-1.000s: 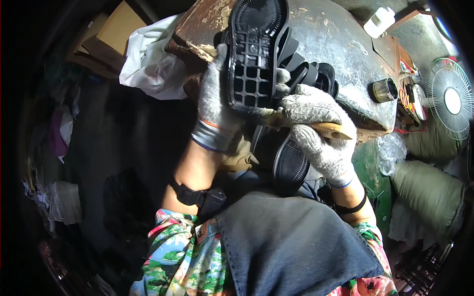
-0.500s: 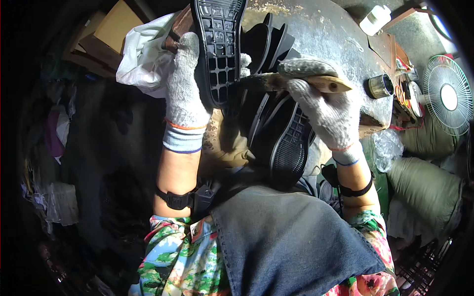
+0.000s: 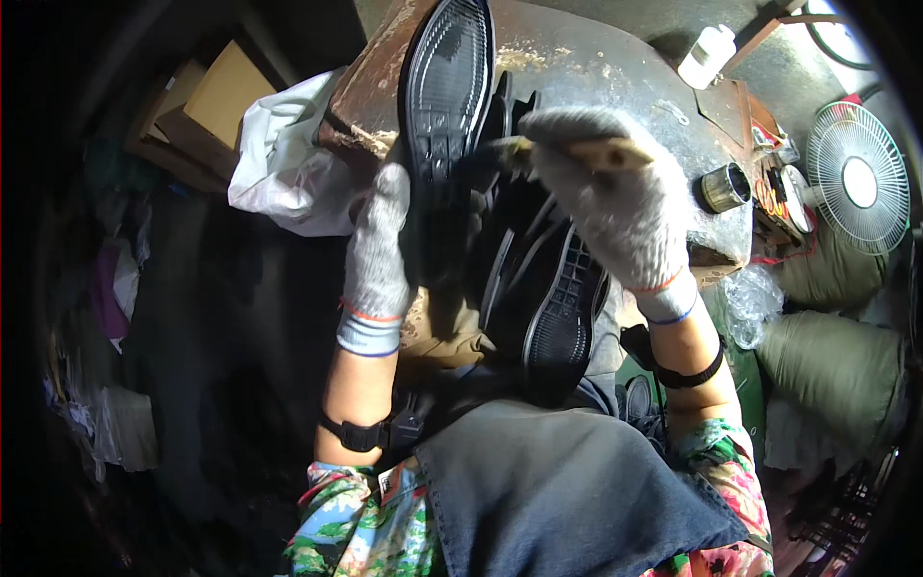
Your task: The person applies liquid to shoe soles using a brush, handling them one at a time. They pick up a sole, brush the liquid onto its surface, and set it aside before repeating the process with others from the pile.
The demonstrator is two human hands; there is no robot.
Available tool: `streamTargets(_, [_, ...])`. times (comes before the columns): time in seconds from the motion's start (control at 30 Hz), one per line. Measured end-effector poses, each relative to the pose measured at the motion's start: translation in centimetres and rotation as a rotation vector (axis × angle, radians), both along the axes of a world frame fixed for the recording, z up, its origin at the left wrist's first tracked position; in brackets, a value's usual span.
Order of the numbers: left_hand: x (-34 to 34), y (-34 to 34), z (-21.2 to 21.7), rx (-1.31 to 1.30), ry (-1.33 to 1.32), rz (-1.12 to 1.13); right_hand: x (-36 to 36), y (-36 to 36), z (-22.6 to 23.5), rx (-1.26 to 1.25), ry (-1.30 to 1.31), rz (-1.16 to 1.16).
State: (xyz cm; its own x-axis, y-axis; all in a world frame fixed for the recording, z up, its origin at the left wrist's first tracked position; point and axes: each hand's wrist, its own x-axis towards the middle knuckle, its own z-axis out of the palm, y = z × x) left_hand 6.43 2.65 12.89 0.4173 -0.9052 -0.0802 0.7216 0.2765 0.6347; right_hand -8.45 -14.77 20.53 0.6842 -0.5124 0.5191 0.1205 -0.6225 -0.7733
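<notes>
Around: a stained round metal table (image 3: 615,77) carries a small metal tin (image 3: 723,187) and a white plastic bottle (image 3: 707,56); a white plastic bag (image 3: 284,163) lies left, a white electric fan (image 3: 858,178) right.
In the way: stacked black rubber soles (image 3: 553,298) lean before the table.
Change: the raised sole now stands higher, the right hand lifted with it.
Hands: gloved left hand (image 3: 380,245) grips the long black ridged shoe sole (image 3: 444,115); gloved right hand (image 3: 615,207) holds a wooden-handled brush (image 3: 577,154) against its edge.
</notes>
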Motion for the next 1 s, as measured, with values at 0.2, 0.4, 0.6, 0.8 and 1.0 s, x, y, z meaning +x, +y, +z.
streamTargets(0.2, [-1.2, 2.2, -1.4, 0.007, 0.202, -0.099, -1.5, -2.4, 0.1, -0.215, 0.026, -0.214])
streamTargets(0.4, [-0.3, 5.4, -3.4, -0.158, 0.235, -0.251, -2.6, -2.9, -0.1, -0.302, 0.085, -0.302])
streamTargets(0.6, [-0.6, 9.8, -6.1, 0.016, 0.280, -0.133, -2.2, -2.1, 1.3, -0.600, 0.019, -0.165])
streamTargets(0.8, [-0.1, 14.9, -6.3, 0.206, 0.459, -0.031, -1.9, -2.2, -0.8, -0.214, -0.051, -0.093])
streamTargets(1.0, [2.2, 33.7, -3.9, -0.688, 0.441, 1.364, -6.8, -6.0, -0.7, -0.068, -0.187, -0.254])
